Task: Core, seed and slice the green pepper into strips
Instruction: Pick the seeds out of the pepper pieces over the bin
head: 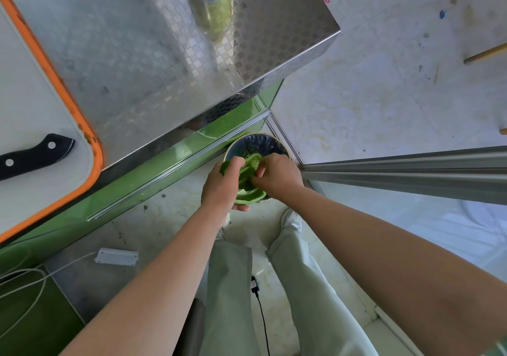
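Black-handled knife (35, 155) sits on the white, orange-rimmed cutting board (33, 95) up on the checkered steel tabletop (151, 53), off to my left. I'm over the round dark-lined bin (255, 141) on the floor, holding the cut-open green pepper (247, 184) right above it. My left grip (222, 185) is wrapped round the pepper, and my right grip (277, 174) has its fingers curled, pinching at the inside.

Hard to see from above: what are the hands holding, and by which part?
The left hand grips the green pepper by its outer wall; the right hand pinches at its inside, over the bin.
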Action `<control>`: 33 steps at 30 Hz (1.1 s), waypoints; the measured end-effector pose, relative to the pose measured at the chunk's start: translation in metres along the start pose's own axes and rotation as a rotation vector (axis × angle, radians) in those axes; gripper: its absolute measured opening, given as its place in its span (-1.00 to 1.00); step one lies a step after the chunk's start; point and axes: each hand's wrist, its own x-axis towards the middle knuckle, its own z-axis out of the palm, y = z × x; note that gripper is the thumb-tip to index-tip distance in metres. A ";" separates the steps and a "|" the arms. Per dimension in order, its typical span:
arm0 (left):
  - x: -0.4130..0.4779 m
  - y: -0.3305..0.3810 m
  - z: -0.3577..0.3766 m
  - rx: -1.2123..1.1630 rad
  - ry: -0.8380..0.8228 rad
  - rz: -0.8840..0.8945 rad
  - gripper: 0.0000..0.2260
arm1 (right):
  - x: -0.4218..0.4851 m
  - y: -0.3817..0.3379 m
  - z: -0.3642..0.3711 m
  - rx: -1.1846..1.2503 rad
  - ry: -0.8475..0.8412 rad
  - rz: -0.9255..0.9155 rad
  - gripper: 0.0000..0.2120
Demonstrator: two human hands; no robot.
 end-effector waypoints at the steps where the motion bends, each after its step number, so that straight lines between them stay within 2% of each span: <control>1: 0.000 0.000 0.000 -0.004 0.009 -0.004 -0.56 | -0.001 -0.001 -0.001 -0.095 0.017 -0.050 -0.92; 3: 0.001 0.000 -0.001 -0.001 0.012 -0.008 -0.56 | -0.001 -0.002 0.000 -0.226 0.034 -0.127 -0.85; 5: 0.002 -0.001 -0.003 0.000 0.014 -0.006 -0.57 | 0.000 -0.001 0.004 -0.192 0.040 -0.157 -0.82; 8: 0.004 -0.001 -0.008 -0.088 0.047 -0.037 -0.62 | 0.006 0.010 0.010 0.209 0.079 -0.025 -0.82; 10: 0.006 0.000 -0.013 -0.147 0.040 -0.066 -0.62 | 0.008 0.017 0.010 0.358 0.137 0.043 -0.86; 13: 0.007 -0.002 -0.018 -0.148 0.007 -0.067 -0.62 | 0.005 0.018 0.006 0.400 0.106 0.084 -0.50; 14: 0.008 -0.003 -0.018 -0.159 -0.004 -0.069 -0.62 | 0.005 0.017 0.006 0.409 0.117 0.086 -0.49; 18: 0.009 -0.005 -0.019 -0.214 -0.025 -0.090 -0.59 | 0.006 0.014 0.003 0.436 0.142 0.073 -0.73; 20: 0.009 -0.005 -0.018 -0.202 -0.017 -0.084 -0.60 | 0.005 0.013 0.004 0.393 0.128 0.052 -0.79; 24: 0.008 -0.004 -0.015 -0.171 -0.005 -0.054 -0.62 | 0.008 0.017 0.007 0.396 0.204 0.085 -0.73; 28: 0.007 -0.004 -0.011 -0.126 -0.003 0.011 -0.79 | 0.008 0.018 0.005 0.415 0.250 0.099 -0.82; 33: 0.005 -0.006 -0.007 -0.165 -0.038 0.083 -0.79 | 0.012 0.018 0.004 0.492 0.220 0.141 -0.76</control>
